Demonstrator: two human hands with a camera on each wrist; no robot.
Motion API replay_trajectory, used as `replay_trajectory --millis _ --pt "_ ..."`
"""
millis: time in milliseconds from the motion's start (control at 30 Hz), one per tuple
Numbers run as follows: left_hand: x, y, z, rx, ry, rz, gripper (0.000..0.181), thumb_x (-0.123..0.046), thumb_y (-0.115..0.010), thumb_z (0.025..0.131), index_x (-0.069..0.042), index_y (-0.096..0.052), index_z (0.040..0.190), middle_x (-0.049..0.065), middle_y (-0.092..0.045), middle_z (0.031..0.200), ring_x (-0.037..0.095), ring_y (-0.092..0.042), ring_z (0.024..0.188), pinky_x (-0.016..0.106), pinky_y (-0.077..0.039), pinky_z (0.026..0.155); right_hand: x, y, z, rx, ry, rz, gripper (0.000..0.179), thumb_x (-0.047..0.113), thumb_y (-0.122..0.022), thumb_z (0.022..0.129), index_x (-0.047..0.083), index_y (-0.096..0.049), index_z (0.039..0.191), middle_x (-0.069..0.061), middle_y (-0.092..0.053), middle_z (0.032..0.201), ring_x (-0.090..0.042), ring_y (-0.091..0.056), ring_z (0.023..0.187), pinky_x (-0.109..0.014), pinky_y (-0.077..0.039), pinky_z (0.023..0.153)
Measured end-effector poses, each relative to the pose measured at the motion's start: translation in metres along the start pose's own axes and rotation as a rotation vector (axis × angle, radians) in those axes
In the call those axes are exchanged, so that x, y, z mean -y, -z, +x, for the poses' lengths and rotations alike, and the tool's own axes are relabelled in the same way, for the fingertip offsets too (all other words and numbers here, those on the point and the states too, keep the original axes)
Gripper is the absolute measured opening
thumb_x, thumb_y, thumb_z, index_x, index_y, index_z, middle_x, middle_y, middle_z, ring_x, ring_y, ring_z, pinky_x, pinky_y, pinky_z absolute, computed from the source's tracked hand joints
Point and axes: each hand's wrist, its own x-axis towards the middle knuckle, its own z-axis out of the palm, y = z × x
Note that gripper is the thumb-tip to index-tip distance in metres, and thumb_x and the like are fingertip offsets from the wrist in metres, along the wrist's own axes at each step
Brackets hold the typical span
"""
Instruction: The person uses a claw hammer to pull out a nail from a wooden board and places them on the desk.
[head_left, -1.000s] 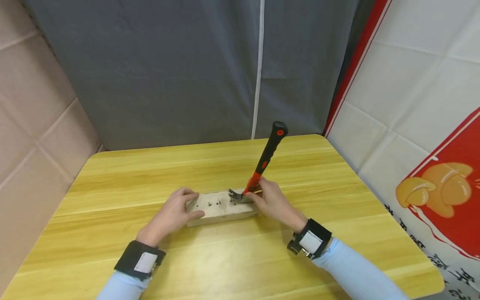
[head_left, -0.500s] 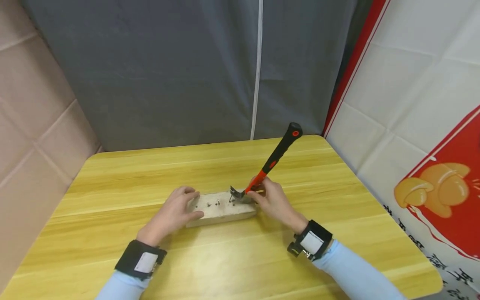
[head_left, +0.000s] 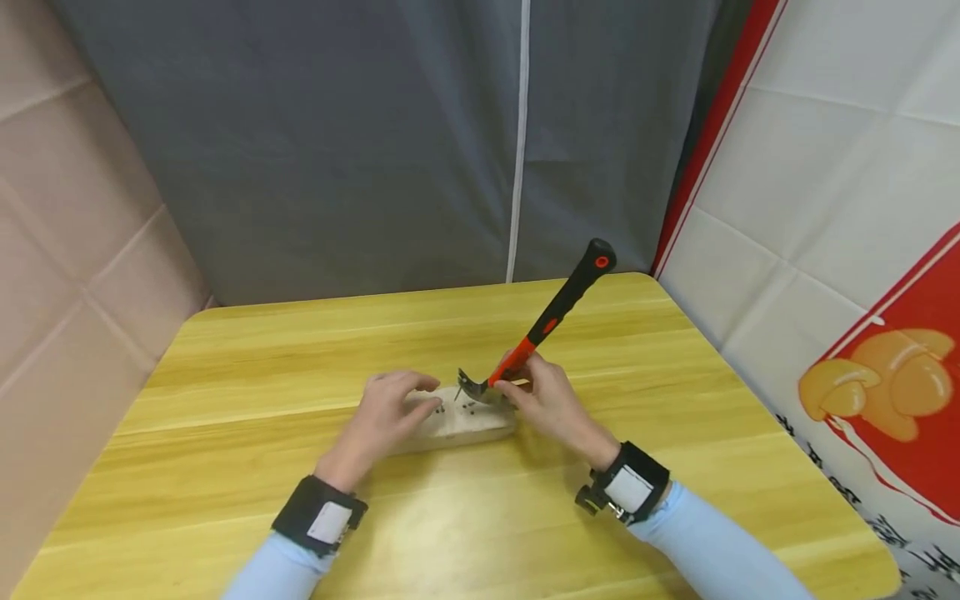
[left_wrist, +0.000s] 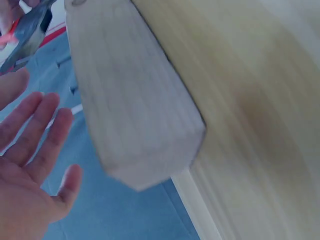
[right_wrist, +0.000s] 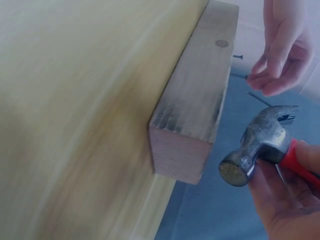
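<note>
A claw hammer (head_left: 572, 290) with a black and red handle stands tilted, its handle leaning up to the right. My right hand (head_left: 549, 406) grips it low on the handle near the head (right_wrist: 265, 132). A nail (right_wrist: 259, 99) shows at the claw. Beneath lies a pale wooden block (head_left: 483, 427) with several nails and small holes in its upper face. Over the block's left part is my left hand (head_left: 384, 417), which hides some nails. In the left wrist view that hand's fingers (left_wrist: 50, 130) are spread and hold nothing; they look apart from the block.
The block lies on a yellow wood-grain table (head_left: 285, 358). A grey curtain (head_left: 360, 150) hangs behind the table's far edge. Pale tiled-pattern walls (head_left: 810, 167) flank it on both sides.
The hammer handle has tilted further to the right, and a nail has come into view under its claw. My left hand has left the block's left end and moved right toward the hammer head.
</note>
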Motion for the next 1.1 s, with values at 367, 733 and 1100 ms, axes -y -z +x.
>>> replay_trajectory --millis 367,733,1100 --pt "-0.006 -0.020 0.005 -0.036 -0.081 -0.073 0.011 -0.010 -0.084 0.086 -0.008 -0.078 0.095 0.000 -0.077 0.092 0.016 -0.072 0.088 0.053 -0.050 0.090 0.004 -0.002 -0.007 0.023 0.037 0.045 0.024 0.000 -0.073 0.094 0.002 -0.060 0.114 -0.008 -0.072 0.104 -0.022 -0.071 0.096 -0.033 -0.061 0.077" --pt "-0.007 -0.026 0.007 -0.054 -0.086 -0.105 0.004 -0.008 -0.080 0.089 -0.010 -0.077 0.090 -0.005 -0.074 0.084 0.008 -0.068 0.079 0.043 -0.056 0.079 0.004 -0.004 -0.008 0.036 0.024 0.076 0.022 0.001 -0.071 0.096 0.003 -0.059 0.115 -0.006 -0.071 0.105 -0.019 -0.070 0.098 -0.034 -0.061 0.079" --pt "-0.005 -0.023 0.013 -0.098 -0.091 -0.073 0.012 -0.005 -0.084 0.084 -0.012 -0.077 0.091 -0.006 -0.075 0.084 0.005 -0.066 0.075 0.039 -0.054 0.074 0.006 -0.002 -0.002 0.029 0.044 0.061 0.021 0.001 -0.071 0.096 0.005 -0.060 0.113 -0.004 -0.071 0.102 -0.017 -0.069 0.094 -0.032 -0.061 0.075"
